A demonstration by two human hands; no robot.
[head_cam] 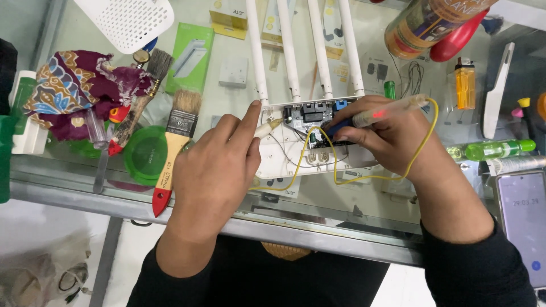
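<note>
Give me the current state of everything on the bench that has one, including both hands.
Router: casing open, circuit board exposed, four antennas pointing away.
Left hand: index finger pressed on the router's left edge.
Right hand: gripping the pen-shaped tool.
Pen-shaped tool: red light on, tip at the board.
Yellow wire: looped loosely from the tool across the router.
Phone: screen lit.
Paintbrush: lying flat, untouched.

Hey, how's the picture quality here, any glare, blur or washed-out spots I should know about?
Head view: lighting is bright and even; the right hand and left hand over the white router are sharp. The glass counter shows soft reflections, the floor at lower left is overexposed, and the phone screen at the right edge looks hazy.
</note>
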